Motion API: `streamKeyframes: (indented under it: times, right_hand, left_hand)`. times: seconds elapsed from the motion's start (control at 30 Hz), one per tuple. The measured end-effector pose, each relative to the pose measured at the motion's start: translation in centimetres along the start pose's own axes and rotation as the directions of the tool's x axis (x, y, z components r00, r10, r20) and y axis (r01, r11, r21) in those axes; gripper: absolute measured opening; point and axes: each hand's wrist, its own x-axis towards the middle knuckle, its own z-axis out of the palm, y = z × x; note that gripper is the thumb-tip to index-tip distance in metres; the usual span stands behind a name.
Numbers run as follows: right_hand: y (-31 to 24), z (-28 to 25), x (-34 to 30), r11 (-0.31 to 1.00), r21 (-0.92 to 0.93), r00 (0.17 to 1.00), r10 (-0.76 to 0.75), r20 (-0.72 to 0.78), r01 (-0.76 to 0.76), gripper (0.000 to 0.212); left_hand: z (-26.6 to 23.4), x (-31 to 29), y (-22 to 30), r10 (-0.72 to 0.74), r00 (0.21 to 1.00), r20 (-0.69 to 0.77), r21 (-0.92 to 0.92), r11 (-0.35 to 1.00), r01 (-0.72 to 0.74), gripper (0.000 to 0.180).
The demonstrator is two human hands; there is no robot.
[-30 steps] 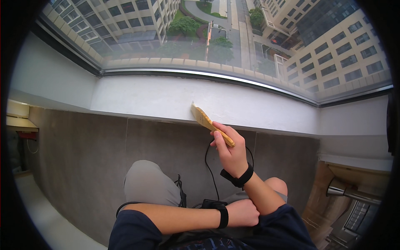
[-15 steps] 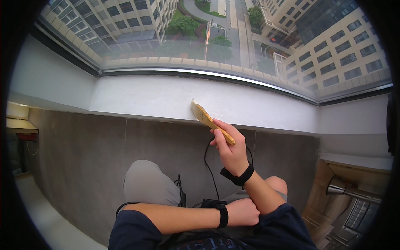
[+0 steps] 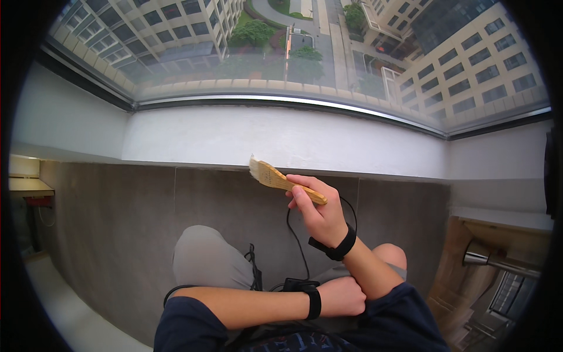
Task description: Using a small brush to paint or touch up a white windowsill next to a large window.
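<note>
My right hand (image 3: 319, 214) grips a flat brush (image 3: 293, 185) by its yellowish wooden handle, thumb on the near side. The brush's pale bristles (image 3: 253, 166) point left and overlap the front edge of the white window sill (image 3: 199, 138); whether they touch it I cannot tell. Low in front of me, my left hand (image 3: 343, 297) is closed in a fist against my right forearm, near the elbow. Nothing sticks out of that fist, and its palm side is hidden. A black band circles each wrist.
Beyond the sill stands a window pane (image 3: 281, 64) with buildings and a road far below. Grey floor (image 3: 117, 223) lies below the sill. A black cable (image 3: 296, 243) loops near my right hand. My knees flank the middle, and wooden furniture (image 3: 469, 264) with a metal fitting stands right.
My right hand has brought the brush left and slightly toward me, so its bristles have come from the sill's top to its front edge. My left hand stays put.
</note>
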Motion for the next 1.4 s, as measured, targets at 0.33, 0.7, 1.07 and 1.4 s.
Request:
streamKeyframes:
  times: [0.33, 0.7, 1.07, 1.4]
  right_hand:
    - [-0.1, -0.4, 0.7, 1.000, -0.013, 0.974, -0.020, -0.228, 0.018, 0.029]
    - [0.7, -0.2, 0.7, 0.988, -0.116, 0.980, -0.116, -0.161, 0.098, 0.027]
    - [0.6, -0.3, 0.7, 0.982, -0.148, 0.981, -0.137, -0.138, 0.117, 0.027]
    - [0.0, -0.5, 0.7, 0.969, -0.216, 0.985, -0.147, -0.094, 0.124, 0.029]
  left_hand:
    - [0.2, 0.1, 0.0, -0.016, 1.000, -0.007, -0.006, 1.000, 0.016, 0.010]
    - [0.6, 0.1, 0.0, -0.002, 1.000, -0.007, -0.006, 1.000, 0.002, 0.009]
    - [0.4, 0.2, 0.0, -0.003, 1.000, 0.001, -0.007, 1.000, 0.003, 0.008]
    - [0.0, 0.2, 0.1, -0.012, 1.000, -0.003, 0.005, 1.000, 0.012, 0.008]
